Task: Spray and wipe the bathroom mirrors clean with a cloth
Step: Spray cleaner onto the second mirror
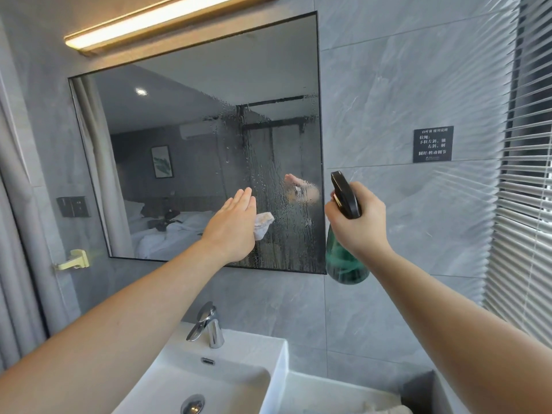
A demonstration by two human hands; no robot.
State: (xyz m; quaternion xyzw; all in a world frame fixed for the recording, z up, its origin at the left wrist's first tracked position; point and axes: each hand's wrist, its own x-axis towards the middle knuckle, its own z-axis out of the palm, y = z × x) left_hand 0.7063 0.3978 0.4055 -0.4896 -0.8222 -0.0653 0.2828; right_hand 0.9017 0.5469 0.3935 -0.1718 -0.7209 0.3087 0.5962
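Observation:
A large wall mirror (185, 138) hangs above the basin; its right third is covered in spray droplets and runs. My left hand (231, 227) is raised flat against the lower right part of the glass, fingers straight, pressing a small white cloth (263, 224) that pokes out beneath the palm. My right hand (357, 221) is shut on a green spray bottle (343, 261) with a black trigger head (345, 195), held just right of the mirror's edge, nozzle pointing up and left.
A white basin (227, 380) with a chrome tap (207, 327) sits below. Grey tiled wall carries a black sign (433, 144). Window blinds (525, 174) fill the right side, a curtain (18, 249) the left. A light bar (155, 22) glows above the mirror.

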